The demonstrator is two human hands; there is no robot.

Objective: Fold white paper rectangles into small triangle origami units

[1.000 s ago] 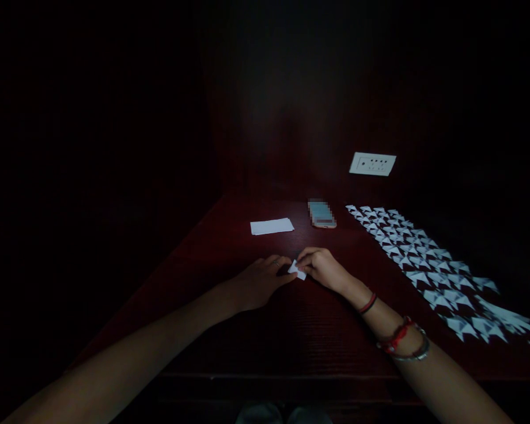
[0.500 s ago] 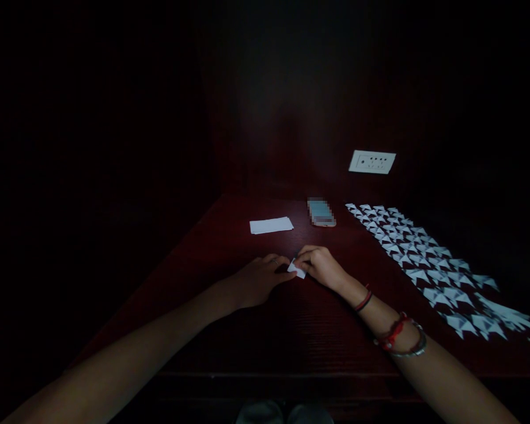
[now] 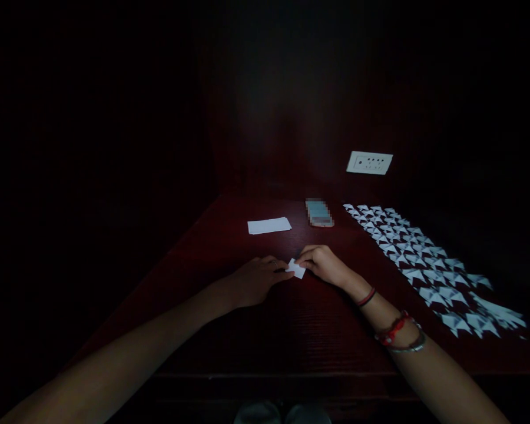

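A small white folded paper piece (image 3: 297, 269) lies on the dark red wooden table (image 3: 291, 330), between my two hands. My left hand (image 3: 256, 280) rests on the table with its fingertips pressed on the paper's left edge. My right hand (image 3: 324, 264) has curled fingers pinching the paper's right side. Bracelets circle my right wrist.
A small stack of white paper slips (image 3: 269, 225) lies beyond my hands, with a phone (image 3: 319, 212) to its right. Rows of several folded white paper pieces (image 3: 428, 268) cover the right side. A white wall socket (image 3: 370, 162) sits behind. The room is very dark.
The paper has turned a little flatter between my fingers. My hands have stayed in nearly the same place.
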